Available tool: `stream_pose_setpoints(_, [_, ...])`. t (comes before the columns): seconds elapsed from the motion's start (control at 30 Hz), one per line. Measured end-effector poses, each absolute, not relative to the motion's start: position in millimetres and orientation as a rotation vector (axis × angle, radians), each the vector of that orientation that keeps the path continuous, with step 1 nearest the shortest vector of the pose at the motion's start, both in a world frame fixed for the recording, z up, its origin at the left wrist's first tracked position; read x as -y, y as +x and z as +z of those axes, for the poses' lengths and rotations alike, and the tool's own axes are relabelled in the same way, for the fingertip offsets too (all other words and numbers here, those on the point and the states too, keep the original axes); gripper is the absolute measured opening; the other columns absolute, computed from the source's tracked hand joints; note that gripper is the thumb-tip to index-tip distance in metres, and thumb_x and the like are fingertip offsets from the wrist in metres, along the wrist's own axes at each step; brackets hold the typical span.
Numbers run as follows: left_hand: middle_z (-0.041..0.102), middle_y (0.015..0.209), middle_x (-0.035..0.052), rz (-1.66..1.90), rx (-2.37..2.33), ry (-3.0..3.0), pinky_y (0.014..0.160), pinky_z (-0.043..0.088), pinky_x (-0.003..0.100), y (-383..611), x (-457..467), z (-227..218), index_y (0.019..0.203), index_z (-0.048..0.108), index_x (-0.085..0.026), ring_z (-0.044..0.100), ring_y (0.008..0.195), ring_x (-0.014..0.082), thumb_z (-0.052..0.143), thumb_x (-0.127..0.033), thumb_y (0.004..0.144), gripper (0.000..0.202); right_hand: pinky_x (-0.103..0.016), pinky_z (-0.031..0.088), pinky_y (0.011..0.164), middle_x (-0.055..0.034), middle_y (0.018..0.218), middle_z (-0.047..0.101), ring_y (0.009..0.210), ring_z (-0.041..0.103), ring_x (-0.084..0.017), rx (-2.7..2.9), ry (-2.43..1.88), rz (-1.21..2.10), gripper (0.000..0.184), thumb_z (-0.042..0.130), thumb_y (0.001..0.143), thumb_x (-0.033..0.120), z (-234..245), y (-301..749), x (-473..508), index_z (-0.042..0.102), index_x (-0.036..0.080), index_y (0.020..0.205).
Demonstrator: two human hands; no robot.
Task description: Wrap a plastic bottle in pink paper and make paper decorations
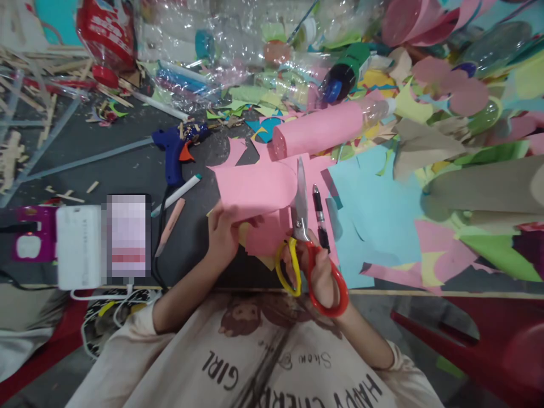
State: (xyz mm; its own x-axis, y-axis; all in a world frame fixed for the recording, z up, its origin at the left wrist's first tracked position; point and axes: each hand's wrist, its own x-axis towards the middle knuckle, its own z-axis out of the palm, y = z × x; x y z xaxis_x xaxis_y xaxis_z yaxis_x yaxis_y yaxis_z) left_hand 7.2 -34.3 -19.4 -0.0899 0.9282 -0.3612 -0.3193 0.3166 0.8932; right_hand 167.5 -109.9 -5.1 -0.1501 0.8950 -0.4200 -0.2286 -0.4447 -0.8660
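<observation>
My left hand (223, 232) pinches the near edge of a curved sheet of pink paper (255, 190) and holds it just above the dark table. My right hand (317, 272) has its fingers through the yellow and red handles of a pair of scissors (302, 226). The blades point away from me and sit along the right edge of the pink sheet. A black pen (319, 215) lies just right of the blades on more pink paper.
A blue glue gun (175, 150) and a white marker (176, 195) lie left of the paper. A phone (127, 238) and a white power bank (79, 246) rest at the near left. A pink-wrapped bottle (318, 130), paper scraps, plastic bottles and wooden sticks crowd the back and right.
</observation>
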Motion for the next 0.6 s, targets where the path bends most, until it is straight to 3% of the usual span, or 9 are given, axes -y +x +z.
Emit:
stream_pose_setpoints(0.1, [0.061,0.056,-0.0044,1.273,-1.211,0.507,0.045,0.046,0.021,5.1,27.2,-21.0,0.072,0.063,-0.020,0.059,0.048,0.0100,0.077,-0.042,0.068,0.027,-0.030,0.034,0.034,0.0030,0.056,0.046,0.039,0.039,-0.013,0.735,-1.201,1.752,0.058,0.038,0.080,0.084,-5.9,164.6,109.2,0.048,0.027,0.080])
stream_pose_setpoints(0.2, [0.057,0.055,-0.0067,1.317,-1.164,0.372,0.046,0.045,0.017,5.5,21.1,-22.3,0.067,0.057,-0.018,0.053,0.045,0.0051,0.080,-0.038,0.068,0.030,-0.030,0.034,0.032,0.0029,0.059,0.048,0.036,0.041,-0.012,0.662,-1.149,1.766,0.061,0.040,0.077,0.087,-12.9,161.1,111.3,0.047,0.027,0.082])
stream_pose_setpoints(0.47, [0.068,0.065,-0.0038,1.246,-1.094,0.249,0.047,0.049,0.017,10.6,23.4,-22.2,0.074,0.063,-0.018,0.062,0.053,0.0084,0.089,-0.037,0.056,0.037,-0.028,0.033,0.030,0.0025,0.063,0.052,0.038,0.040,-0.011,0.604,-1.134,1.774,0.062,0.041,0.075,0.088,-14.3,147.0,113.7,0.044,0.027,0.083])
stream_pose_setpoints(0.6, [0.066,0.064,-0.0023,1.187,-1.178,0.468,0.053,0.051,0.023,13.1,28.8,-25.5,0.072,0.064,-0.017,0.063,0.055,0.0117,0.086,-0.043,0.059,0.036,-0.027,0.034,0.033,0.0003,0.076,0.056,0.044,0.042,-0.011,0.636,-1.121,1.858,0.058,0.042,0.079,0.084,-15.9,148.5,121.3,0.045,0.028,0.090])
